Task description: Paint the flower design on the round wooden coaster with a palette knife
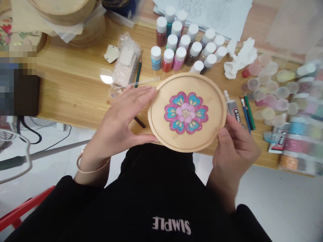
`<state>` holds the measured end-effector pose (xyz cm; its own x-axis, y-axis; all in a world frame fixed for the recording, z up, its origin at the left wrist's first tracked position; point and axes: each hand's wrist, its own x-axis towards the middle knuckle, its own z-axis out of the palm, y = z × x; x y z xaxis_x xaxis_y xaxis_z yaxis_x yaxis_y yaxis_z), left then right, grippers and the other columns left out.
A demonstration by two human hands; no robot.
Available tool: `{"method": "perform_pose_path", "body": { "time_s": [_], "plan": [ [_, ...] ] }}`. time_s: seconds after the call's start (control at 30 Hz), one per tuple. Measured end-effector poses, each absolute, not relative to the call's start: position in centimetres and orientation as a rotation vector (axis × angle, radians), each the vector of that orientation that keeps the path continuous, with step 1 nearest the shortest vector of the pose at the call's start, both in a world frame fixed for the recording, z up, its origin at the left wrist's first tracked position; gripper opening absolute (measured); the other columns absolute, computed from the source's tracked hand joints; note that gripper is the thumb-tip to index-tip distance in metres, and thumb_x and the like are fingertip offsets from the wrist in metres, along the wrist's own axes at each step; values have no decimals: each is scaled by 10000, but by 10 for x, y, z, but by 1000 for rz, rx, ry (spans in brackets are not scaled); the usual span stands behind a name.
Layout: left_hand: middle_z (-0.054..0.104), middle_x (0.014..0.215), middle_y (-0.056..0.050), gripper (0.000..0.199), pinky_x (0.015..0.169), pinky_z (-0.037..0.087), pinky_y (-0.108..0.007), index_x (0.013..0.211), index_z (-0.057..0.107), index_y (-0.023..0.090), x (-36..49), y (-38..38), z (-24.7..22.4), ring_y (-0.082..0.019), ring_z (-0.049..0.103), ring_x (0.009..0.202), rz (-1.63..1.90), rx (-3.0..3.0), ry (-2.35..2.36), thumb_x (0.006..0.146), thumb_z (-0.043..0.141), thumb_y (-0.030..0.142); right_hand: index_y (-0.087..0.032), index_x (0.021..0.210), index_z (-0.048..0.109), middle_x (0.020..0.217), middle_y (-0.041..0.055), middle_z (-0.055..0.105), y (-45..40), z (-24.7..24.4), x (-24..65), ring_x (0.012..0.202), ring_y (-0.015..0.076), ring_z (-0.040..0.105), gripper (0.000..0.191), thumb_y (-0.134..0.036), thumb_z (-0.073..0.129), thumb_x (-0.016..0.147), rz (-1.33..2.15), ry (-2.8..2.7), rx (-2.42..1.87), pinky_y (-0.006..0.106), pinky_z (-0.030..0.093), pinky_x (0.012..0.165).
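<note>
A round wooden plate [161, 126] with a raised rim is held up in front of my body, at the table's front edge. Painted at its middle is a flower [186, 112] with magenta-edged blue petals and a pink centre. My left hand [121, 121] grips the plate's left rim, fingers at the upper edge and thumb at the lower. On the right rim, my right hand [234, 144] pinches the plate between thumb and fingers. A glue tube [232, 109] lies just behind my right hand, partly hidden.
Several white-capped paint bottles [180, 58] stand behind the plate. Small lidded cups [271, 86] and glitter jars [297, 146] crowd the right. Brushes [247, 112] and crumpled tissue [241, 57] lie nearby. Stacked wooden rounds [64, 11] are at the back left, bubble wrap [126, 62] nearer.
</note>
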<state>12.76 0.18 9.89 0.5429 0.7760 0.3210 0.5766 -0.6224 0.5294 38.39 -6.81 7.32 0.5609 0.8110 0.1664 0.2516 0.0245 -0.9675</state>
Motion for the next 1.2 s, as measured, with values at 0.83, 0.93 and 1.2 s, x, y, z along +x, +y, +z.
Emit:
{"method": "perform_pose_path", "body": {
  "time_s": [0.83, 0.93, 1.2],
  "plan": [
    [662, 1420, -142, 929, 1229, 412, -537, 1486, 520, 248, 128, 0, 100, -309, 621, 1346, 837, 2385, 1104, 718, 774, 704, -264, 1050, 819, 846, 15, 766, -69, 70, 384, 907, 196, 737, 248, -284, 790, 804, 544, -905, -1564, 341, 641, 741],
    [657, 1427, -140, 936, 1240, 405, -519, 1500, 510, 251, 127, 1, 99, -314, 616, 1351, 851, 2390, 1099, 719, 788, 687, -252, 1063, 817, 801, 10, 758, -68, 68, 383, 888, 187, 734, 271, -284, 810, 794, 567, -885, -1528, 326, 631, 734],
    [637, 1452, -147, 935, 1232, 419, -519, 1526, 490, 263, 125, 2, 102, -341, 602, 1361, 882, 2388, 1087, 731, 840, 608, -280, 1110, 804, 813, -2, 762, -68, 68, 383, 797, 153, 705, 294, -258, 802, 817, 621, -914, -1529, 321, 603, 754]
  ]
}}
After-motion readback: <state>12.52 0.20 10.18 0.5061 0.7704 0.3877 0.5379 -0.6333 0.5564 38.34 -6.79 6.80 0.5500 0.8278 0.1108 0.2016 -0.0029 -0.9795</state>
